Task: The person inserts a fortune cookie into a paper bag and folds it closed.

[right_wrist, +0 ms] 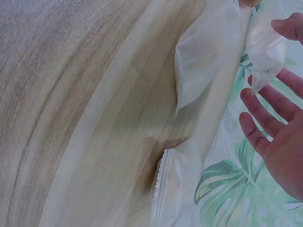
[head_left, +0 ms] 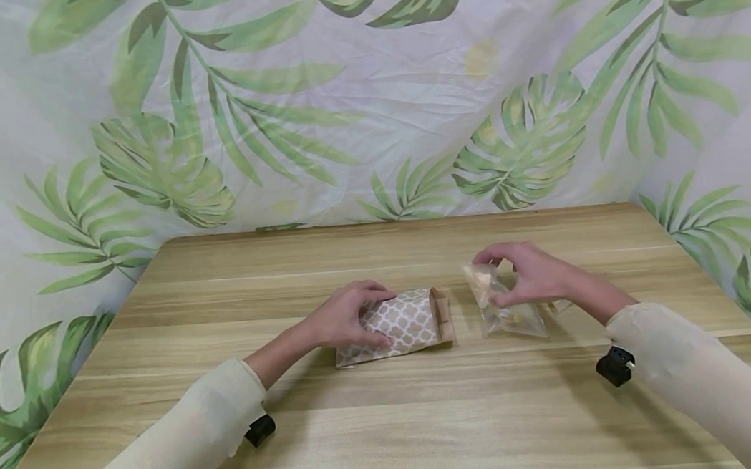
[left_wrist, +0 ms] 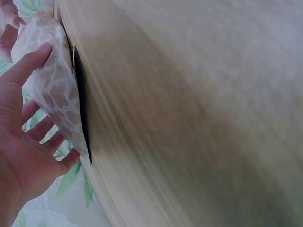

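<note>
Our left hand [head_left: 347, 314] grips a tan-and-white paper bag [head_left: 408, 320], right hand [head_left: 538, 275] pinches a translucent plastic packet [head_left: 481, 281]; wooden tabletop edge [head_left: 349, 229] beyond fingertips

Head view: from above, forward-down across table [head_left: 426, 432]; wrist views: close, steeply tilted; head and left share patterned bag [head_left: 409, 320].

1. Tan-and-white flat paper bag [head_left: 413, 323]: matt, slightly creased.
2. Frosty see-through pointy plastic packets [head_left: 519, 321] right of the bag: kinda glossy, crinkly.
3. Pale-brown wood-grain tabletop [head_left: 388, 434] under the bag: pretty smooth.
4. White-and-green leafy cloth sheet [head_left: 406, 103] behind the bag: wrinkly.
</note>
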The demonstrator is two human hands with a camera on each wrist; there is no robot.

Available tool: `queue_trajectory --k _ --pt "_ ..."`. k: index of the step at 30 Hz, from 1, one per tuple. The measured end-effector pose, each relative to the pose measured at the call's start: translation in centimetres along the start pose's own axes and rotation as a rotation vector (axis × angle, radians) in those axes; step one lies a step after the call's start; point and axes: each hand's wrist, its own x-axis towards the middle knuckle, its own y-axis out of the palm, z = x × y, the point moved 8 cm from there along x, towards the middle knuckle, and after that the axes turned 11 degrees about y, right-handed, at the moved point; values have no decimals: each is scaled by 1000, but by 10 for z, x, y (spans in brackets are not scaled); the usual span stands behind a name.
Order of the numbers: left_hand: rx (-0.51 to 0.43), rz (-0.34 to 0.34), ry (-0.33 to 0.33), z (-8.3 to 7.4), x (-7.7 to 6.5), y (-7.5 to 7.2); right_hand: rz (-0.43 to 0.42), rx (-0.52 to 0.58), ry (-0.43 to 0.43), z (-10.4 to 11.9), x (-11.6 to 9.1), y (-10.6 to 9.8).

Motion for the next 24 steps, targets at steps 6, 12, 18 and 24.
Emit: queue_trajectory --k 6,12,18,24 --pt "11 5 0 -1 0 0 5 -2 -1 1 0 2" --pt "-2 -7 1 0 0 -1 12 5 -16 5 -1 4" --pt "-28 -12 -20 1 0 0 22 2 -26 9 -2 10" --pt "0 -3 -18 0 0 0 38 15 -2 8 -2 17"
